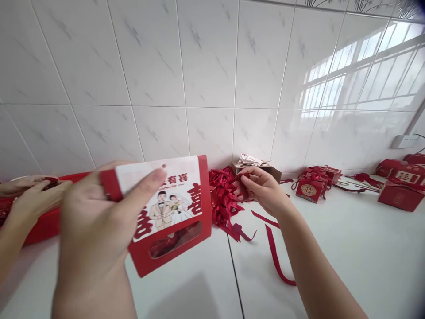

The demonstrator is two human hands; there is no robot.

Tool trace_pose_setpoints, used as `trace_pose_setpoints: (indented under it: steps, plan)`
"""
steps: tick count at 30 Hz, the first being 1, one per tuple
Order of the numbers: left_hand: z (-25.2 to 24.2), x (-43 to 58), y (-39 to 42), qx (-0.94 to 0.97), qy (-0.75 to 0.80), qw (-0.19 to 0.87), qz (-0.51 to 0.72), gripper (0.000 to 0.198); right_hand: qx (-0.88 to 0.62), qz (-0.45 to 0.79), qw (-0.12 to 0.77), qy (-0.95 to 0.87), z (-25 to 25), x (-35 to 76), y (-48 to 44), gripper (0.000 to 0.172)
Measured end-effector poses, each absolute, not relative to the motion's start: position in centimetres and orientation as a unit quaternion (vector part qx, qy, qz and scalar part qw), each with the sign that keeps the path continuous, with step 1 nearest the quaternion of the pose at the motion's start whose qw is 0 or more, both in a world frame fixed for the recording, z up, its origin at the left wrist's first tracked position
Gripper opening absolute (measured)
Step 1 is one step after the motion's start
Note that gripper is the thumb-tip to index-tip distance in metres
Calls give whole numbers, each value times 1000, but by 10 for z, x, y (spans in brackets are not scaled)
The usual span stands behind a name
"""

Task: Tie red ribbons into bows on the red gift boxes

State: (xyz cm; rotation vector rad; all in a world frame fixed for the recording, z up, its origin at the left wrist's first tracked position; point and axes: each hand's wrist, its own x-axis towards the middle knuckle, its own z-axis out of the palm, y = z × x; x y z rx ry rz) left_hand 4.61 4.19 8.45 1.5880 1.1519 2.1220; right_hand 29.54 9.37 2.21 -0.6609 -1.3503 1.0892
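Note:
My left hand (99,212) grips a red candy box (172,208) raised above the table, thumb across its white printed panel. That panel shows a cartoon bridal couple and red characters. Below the picture, an oval window lets red contents show through. My right hand (265,190), its fingers pinched, holds a piece of dark red ribbon (241,188) over a heap of red ribbon bows (224,206). The box and the ribbon are apart. The fingers of my left hand behind the box are hidden.
Another person's hands (40,199) are at the far left over a red container (43,226). An open cardboard box (274,170) with paper cards stands by the tiled wall. Loose ribbon (275,261) lies on the white table (338,248). Red gift boxes (310,188) stand at right.

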Motion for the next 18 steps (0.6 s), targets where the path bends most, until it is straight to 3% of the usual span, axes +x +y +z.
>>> trace_pose_setpoints:
  steps: [3, 5, 13, 18]
  plan:
    - [83, 58, 44, 552, 412, 202, 696, 20, -213, 434, 608, -630, 33, 290, 69, 7]
    - [82, 65, 41, 590, 406, 201, 668, 16, -176, 398, 604, -668, 37, 287, 57, 9]
    - [76, 69, 32, 742, 281, 73, 604, 9, -111, 129, 557, -813, 44, 285, 33, 24]
    - [75, 71, 31, 774, 276, -1, 569, 3, -171, 77, 621, -761, 44, 276, 26, 31]
